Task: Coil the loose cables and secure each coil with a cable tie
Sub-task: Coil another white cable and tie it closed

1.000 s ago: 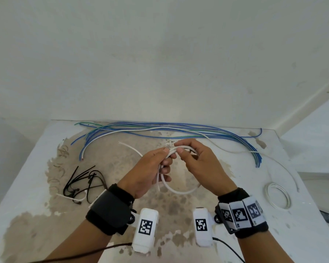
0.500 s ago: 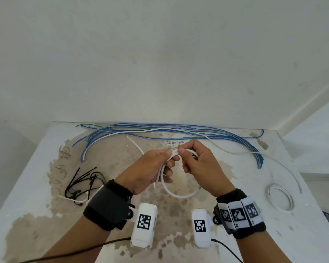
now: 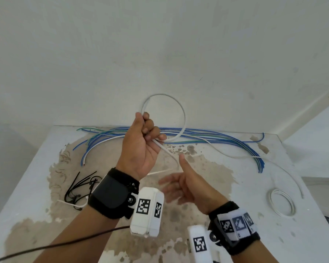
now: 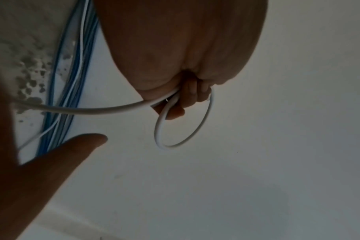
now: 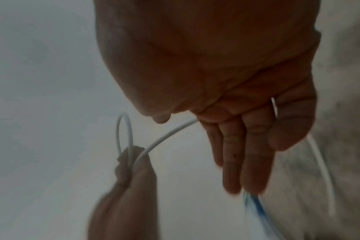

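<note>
My left hand [image 3: 149,130] is raised above the far side of the table and grips a white cable. The cable's loop [image 3: 184,114] stands up in front of the wall. In the left wrist view the curled fingers [image 4: 190,97] close round the loop [image 4: 203,126]. The cable's tail [image 3: 167,150] runs down from the fist toward my right hand [image 3: 172,185], which hovers lower, blurred, with fingers spread and thumb up. In the right wrist view its fingers [image 5: 247,154] are straight, and the tail [image 5: 318,162] passes beside them.
A bundle of blue, green and white cables [image 3: 217,136] lies along the table's far edge. Black cable ties [image 3: 80,186] and a white tie [image 3: 68,203] lie at the left. A coiled white cable [image 3: 282,203] lies at the right. The stained tabletop [image 3: 198,168] meets a wall behind.
My left hand has lifted the loop up and away toward the wall. The right hand has let go of the loop, dropped toward me and opened.
</note>
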Motion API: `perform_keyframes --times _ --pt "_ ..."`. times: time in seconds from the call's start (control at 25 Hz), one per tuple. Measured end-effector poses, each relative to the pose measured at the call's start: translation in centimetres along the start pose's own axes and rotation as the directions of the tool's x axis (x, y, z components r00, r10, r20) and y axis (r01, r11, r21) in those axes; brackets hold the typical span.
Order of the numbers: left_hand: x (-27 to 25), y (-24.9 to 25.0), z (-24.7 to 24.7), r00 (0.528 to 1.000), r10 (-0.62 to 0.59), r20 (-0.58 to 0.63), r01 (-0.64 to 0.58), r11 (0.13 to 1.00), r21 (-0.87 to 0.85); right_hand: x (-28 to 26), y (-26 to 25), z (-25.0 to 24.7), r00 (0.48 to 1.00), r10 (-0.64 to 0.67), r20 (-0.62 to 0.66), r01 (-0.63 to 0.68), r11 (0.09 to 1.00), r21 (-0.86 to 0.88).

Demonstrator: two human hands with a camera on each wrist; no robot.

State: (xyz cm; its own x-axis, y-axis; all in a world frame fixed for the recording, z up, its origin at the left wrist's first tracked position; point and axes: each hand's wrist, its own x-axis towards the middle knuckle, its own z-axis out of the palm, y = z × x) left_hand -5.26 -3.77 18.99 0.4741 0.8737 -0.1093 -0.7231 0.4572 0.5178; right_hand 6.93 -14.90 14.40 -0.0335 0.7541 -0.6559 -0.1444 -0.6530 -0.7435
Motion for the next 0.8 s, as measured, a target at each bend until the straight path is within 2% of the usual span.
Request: perform_keyframes --times 0.04,0.08,0.12,0.16,0.2,0.24,0.28,0.36,0.44,0.52,0.64,0.72,0.8 --pt "-0.2 -0.1 0.0 1.0 -0.005 -0.001 0.005 1.0 -0.007 0.3 -0.3 0.3 0.999 -0.016 0.028 0.008 0.964 0.265" --pt "-0.5 -0.3 -0.1 1.0 -0.013 -0.014 0.013 1.0 0.005 0.7 -0.7 0.5 0.999 -0.051 0.0 0.043 0.832 0.554" --pt "-0.8 -0.5 -0.4 0.999 -0.013 -0.042 0.015 0.999 0.032 1.0 -1.0 0.4 0.995 -0.068 -0.066 0.094 0.641 0.762" --pt "-1.1 -0.7 -0.8 0.997 -0.001 -0.082 0.007 0.998 0.069 1.4 -1.4 0.2 0.987 -0.046 -0.152 0.156 0.474 0.867" --pt "-1.3 -0.8 -1.3 0.992 0.016 -0.126 -0.003 0.994 0.105 1.9 -1.5 -0.1 0.971 -0.001 -0.24 0.223 0.381 0.897" --pt "-1.5 -0.8 -1.9 0.986 0.028 -0.166 -0.006 0.991 0.132 2.2 -1.5 -0.3 0.948 0.04 -0.316 0.279 0.375 0.884" --pt "-1.6 -0.7 -2.4 0.979 0.029 -0.2 0.001 0.989 0.147 2.3 -1.2 -0.4 0.928 0.058 -0.369 0.31 0.433 0.846" --pt "-1.8 -0.3 -3.4 0.966 0.014 -0.259 0.036 0.981 0.189 1.9 -0.6 -0.2 0.911 0.05 -0.41 0.293 0.622 0.726" --pt "-1.9 -0.1 -4.1 0.95 -0.01 -0.312 0.096 0.961 0.26 1.2 0.0 0.1 0.915 -0.051 -0.401 0.274 0.808 0.521" --pt "-2.0 -0.1 -4.5 0.935 -0.048 -0.352 0.158 0.943 0.292 0.4 0.2 0.1 0.918 -0.164 -0.361 0.28 0.913 0.296" --pt "-1.9 -0.2 -5.2 0.926 -0.076 -0.37 0.139 0.979 0.146 0.3 0.1 -1.1 0.903 -0.209 -0.375 0.277 0.951 0.138" --pt "-1.8 0.1 -5.5 0.93 -0.07 -0.36 0.106 0.991 0.081 0.4 0.2 -2.1 0.878 -0.155 -0.453 0.286 0.929 0.236" --pt "-1.7 0.4 -5.7 0.933 -0.07 -0.353 0.139 0.975 0.174 0.5 0.2 -3.0 0.849 -0.105 -0.518 0.361 0.832 0.421"
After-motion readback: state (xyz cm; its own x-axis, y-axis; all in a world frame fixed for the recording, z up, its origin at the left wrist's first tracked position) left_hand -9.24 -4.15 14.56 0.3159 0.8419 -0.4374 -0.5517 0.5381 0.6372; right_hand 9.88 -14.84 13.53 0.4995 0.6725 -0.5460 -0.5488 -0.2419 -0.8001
